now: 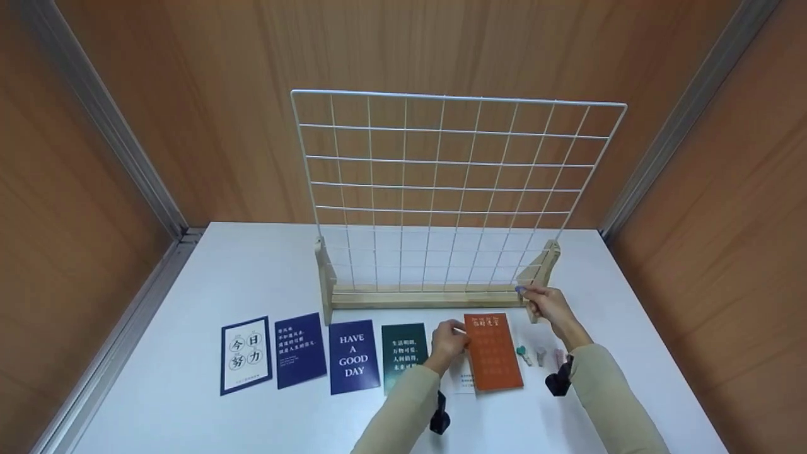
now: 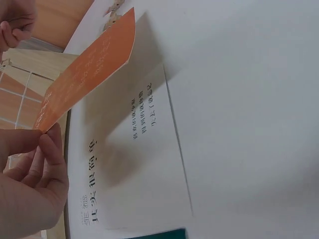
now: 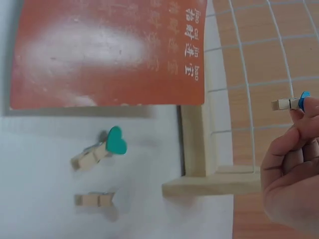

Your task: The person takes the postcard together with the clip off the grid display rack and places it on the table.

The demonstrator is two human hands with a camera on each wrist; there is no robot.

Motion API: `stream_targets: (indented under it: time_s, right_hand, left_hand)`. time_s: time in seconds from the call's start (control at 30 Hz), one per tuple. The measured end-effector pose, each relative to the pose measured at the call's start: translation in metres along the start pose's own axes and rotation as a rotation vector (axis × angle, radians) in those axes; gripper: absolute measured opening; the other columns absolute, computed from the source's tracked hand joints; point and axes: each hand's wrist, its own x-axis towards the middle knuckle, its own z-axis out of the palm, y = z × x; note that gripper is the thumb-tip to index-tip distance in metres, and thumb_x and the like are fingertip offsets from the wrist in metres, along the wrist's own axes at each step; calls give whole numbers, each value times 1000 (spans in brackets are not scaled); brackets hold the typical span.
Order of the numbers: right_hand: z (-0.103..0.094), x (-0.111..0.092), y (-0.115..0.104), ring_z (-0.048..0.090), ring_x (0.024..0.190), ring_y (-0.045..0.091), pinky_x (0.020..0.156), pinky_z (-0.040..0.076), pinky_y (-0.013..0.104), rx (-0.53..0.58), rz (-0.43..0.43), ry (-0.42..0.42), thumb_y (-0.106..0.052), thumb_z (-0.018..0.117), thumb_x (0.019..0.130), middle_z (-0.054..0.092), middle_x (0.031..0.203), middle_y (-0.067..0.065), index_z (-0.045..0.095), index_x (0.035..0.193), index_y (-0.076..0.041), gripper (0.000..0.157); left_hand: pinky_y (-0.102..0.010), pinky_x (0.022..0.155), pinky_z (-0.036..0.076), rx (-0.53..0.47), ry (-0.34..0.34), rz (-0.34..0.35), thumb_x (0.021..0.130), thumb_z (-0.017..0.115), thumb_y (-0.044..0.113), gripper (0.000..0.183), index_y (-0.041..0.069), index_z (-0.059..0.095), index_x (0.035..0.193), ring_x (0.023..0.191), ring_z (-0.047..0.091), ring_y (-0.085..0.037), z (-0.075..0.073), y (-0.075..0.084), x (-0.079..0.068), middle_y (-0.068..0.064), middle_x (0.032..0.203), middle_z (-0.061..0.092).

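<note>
Between thumb and fingertips my left hand (image 1: 449,343) pinches an orange card (image 1: 493,353) by its upper left corner. In the left wrist view the orange card (image 2: 94,67) is raised at a slant above a white card (image 2: 134,164) with black writing. My right hand (image 1: 551,309) pinches a small wooden clothespin (image 3: 286,103) with a blue heart, in front of the rack's right foot. On the table below it lie a clothespin with a green heart (image 3: 116,141) and one with a white heart (image 3: 94,199); a pink one (image 1: 559,357) sits close to the right wrist.
A white wire grid (image 1: 441,161) stands upright in a wooden base (image 1: 429,298) at the back of the white table (image 1: 189,416). Left of the hands lie a green card (image 1: 403,347), two blue cards (image 1: 355,356) and a blue-bordered white card (image 1: 246,355). Wooden walls enclose the table.
</note>
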Motion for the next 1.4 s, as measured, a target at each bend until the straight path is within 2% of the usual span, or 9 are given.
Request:
stream_targets:
  time_s: [0.17, 0.5, 0.83, 1.0, 1.4]
  right_hand:
    - [-7, -2, 13, 39, 49, 4, 47, 36, 18, -37, 32, 0, -13, 50, 89, 43, 57, -3, 51, 113, 11, 34]
    - [-18, -3, 34, 37, 46, 3, 44, 33, 16, -90, 111, 29, -16, 50, 89, 43, 53, -6, 48, 116, 12, 39]
    - [-21, -3, 47, 37, 47, 5, 45, 32, 18, -150, 178, 67, -16, 51, 88, 43, 54, -4, 52, 111, 11, 36]
    - [-22, -3, 51, 38, 47, 5, 45, 32, 18, -167, 218, 70, -17, 51, 88, 44, 54, -4, 52, 109, 10, 35]
    - [-23, -5, 58, 35, 43, 5, 42, 28, 19, -200, 233, 66, -16, 52, 86, 43, 52, -3, 54, 107, 10, 33]
  left_hand:
    - [-25, 54, 45, 12, -5, -14, 79, 56, 0, 14, 3, 59, 92, 62, 54, -14, 4, -4, -3, -3, 70, 55]
    - [-25, 52, 44, 52, 10, 30, 79, 56, -1, 10, 1, 59, 89, 60, 53, -13, 12, -7, -9, -3, 68, 53]
    - [-27, 60, 46, 75, 23, -24, 80, 57, 3, 14, 0, 59, 93, 68, 53, -14, 15, -8, -8, -3, 75, 53]
    - [-31, 66, 48, 98, 33, -37, 82, 56, 6, 19, -2, 58, 99, 75, 55, -17, 17, -6, -9, -6, 81, 55]
    - [-36, 67, 48, 161, 56, -49, 85, 56, 13, 20, -2, 57, 98, 79, 56, -22, 19, -3, -10, -9, 84, 56]
